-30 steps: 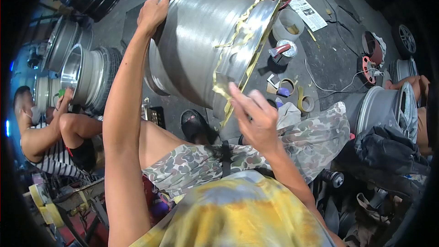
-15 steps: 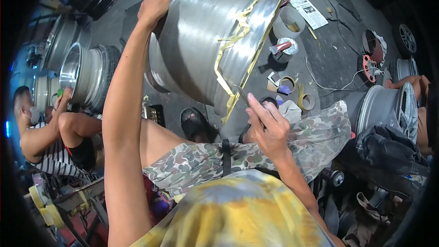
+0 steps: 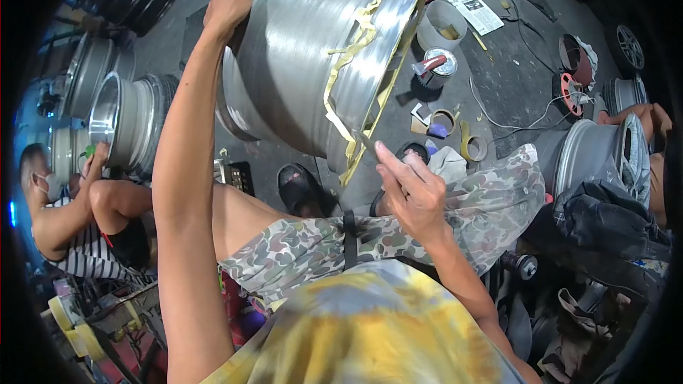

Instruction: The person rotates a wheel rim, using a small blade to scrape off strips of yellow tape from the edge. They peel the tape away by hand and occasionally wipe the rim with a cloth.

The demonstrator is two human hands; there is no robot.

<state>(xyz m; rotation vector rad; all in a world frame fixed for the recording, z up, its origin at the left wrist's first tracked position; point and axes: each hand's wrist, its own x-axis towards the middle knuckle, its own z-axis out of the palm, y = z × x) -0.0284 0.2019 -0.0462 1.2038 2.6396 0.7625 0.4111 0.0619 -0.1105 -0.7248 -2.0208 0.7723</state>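
Observation:
A large silver wheel rim (image 3: 299, 50) is tilted in front of me, above the floor. My left hand (image 3: 231, 6) grips its upper left edge, fingers wrapped over the rim. Yellow masking tape (image 3: 345, 64) hangs loosely in a crumpled strip around the right part of the barrel, and more lines the right edge. My right hand (image 3: 415, 192) is at the rim's lower right, closed around a thin dark blade (image 3: 368, 144), whose tip meets the tape near the edge.
On the floor to the right are a can (image 3: 440, 64) with a red-handled brush, a plastic tub (image 3: 441, 25), newspaper (image 3: 473, 8) and tape rolls (image 3: 472, 146). Another person (image 3: 64, 206) sits at the left beside more rims (image 3: 114, 117). A further rim (image 3: 583, 153) lies right.
The view has shifted slightly, so the rim and both hands appear a little further left. My right hand keeps the blade at the taped edge, and my left hand keeps its hold.

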